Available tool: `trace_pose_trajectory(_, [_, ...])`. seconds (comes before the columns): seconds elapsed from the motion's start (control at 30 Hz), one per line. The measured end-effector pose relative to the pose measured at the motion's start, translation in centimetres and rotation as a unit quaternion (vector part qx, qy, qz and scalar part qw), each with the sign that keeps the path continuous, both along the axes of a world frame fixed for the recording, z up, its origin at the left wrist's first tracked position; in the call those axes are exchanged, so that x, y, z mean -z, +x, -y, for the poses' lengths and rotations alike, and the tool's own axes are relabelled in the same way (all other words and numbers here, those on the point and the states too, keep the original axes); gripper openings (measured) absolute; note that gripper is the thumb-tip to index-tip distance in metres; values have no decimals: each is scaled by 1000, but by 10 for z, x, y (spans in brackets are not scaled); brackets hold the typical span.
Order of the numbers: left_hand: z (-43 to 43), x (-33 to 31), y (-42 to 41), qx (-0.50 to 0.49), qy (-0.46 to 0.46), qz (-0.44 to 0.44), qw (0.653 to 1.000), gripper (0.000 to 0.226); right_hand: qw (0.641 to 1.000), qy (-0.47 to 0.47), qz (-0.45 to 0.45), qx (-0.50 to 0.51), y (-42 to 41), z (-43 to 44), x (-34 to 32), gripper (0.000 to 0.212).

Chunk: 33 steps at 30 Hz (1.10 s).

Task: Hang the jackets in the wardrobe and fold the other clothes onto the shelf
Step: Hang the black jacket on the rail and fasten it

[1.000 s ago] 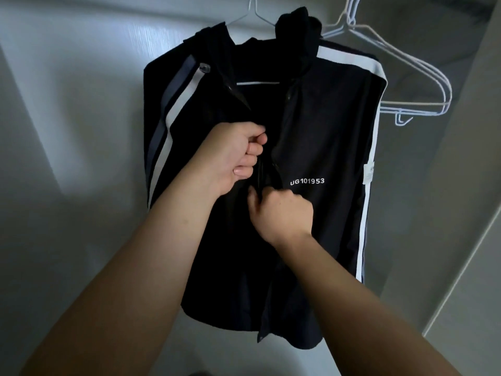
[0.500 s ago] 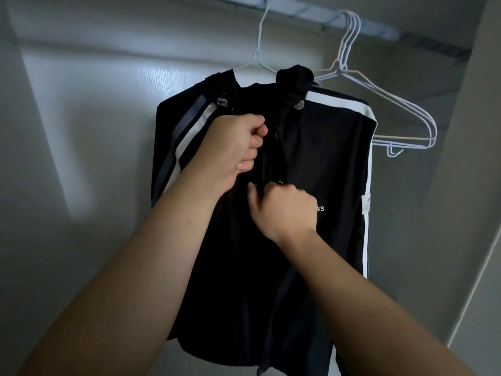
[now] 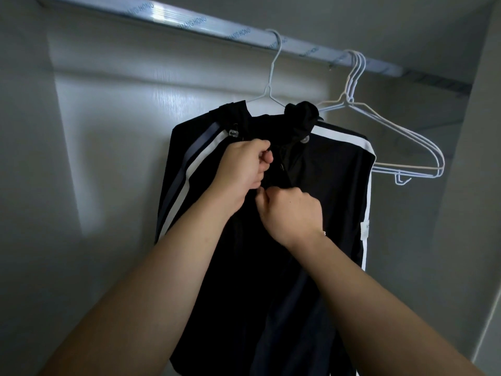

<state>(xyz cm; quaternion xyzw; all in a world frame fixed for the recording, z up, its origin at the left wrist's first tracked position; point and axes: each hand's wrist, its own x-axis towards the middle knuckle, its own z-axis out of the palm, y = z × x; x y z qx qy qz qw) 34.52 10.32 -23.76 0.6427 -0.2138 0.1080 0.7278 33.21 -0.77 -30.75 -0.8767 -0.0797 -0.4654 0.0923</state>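
Reaching up, the left hand (image 3: 245,169) gripped the black jacket (image 3: 333,185) at its front edge in a curled fist; the right hand (image 3: 290,213), just below, pinched the opposite edge. Inside the wardrobe (image 3: 122,131), the jacket hung on a white hanger (image 3: 271,74) from the rail (image 3: 189,21), empty hangers (image 3: 353,77) beside it.

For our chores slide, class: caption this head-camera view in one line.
Left hand and right hand grip the front of a black striped jacket hanging on a wire hanger from the wardrobe rail.
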Motion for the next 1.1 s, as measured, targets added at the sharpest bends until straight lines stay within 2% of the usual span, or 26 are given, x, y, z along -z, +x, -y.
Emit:
trace_pose_trajectory(0.07, [-12,3,12,-26,2,16,1000,55,999,-13,31,-9,-7,6,-8,46])
trace_pose_trajectory(0.17, [-36,4,34,-182,10,63,981,59,989,12,144,-36,-16,9,-20,42])
trace_pose_trajectory(0.27, [-62,10,56,-367,68,122,919,42,976,27,212,-42,-16,9,-37,31])
trace_pose_trajectory(0.37, [-82,18,73,-463,105,146,868,20,972,5,233,-26,-11,4,-57,24])
trace_pose_trajectory(0.4, [-86,22,79,-485,115,137,856,18,972,-9,236,-24,-7,0,-65,23])
trace_pose_trajectory(0.43, [-89,25,84,-502,127,121,847,28,971,-24,236,-22,-4,-4,-72,24])
trace_pose_trajectory(0.47, [-92,27,90,-506,138,104,845,39,972,-39,232,-18,0,-9,-79,27])
trace_pose_trajectory(0.53, [-96,27,97,-476,127,71,867,52,973,-76,216,-9,8,-24,-92,32])
trace_pose_trajectory(0.6, [-98,27,102,-399,77,64,912,47,976,-123,180,-1,17,-38,-101,38])
trace_pose_trajectory(0.67, [-101,30,105,-354,51,80,930,39,981,-155,118,12,28,-50,-109,46])
trace_pose_trajectory(0.77, [-108,36,106,-376,81,134,913,57,989,-140,40,37,44,-58,-118,55])
trace_pose_trajectory(0.87, [-116,43,109,-383,160,198,888,74,995,-94,3,34,55,-60,-121,54])
trace_pose_trajectory(1.0, [-127,53,110,-396,236,218,860,94,996,-73,39,16,59,-61,-117,30])
trace_pose_trajectory(1.1, [-131,52,108,-441,264,240,823,87,996,-71,56,19,58,-58,-115,23])
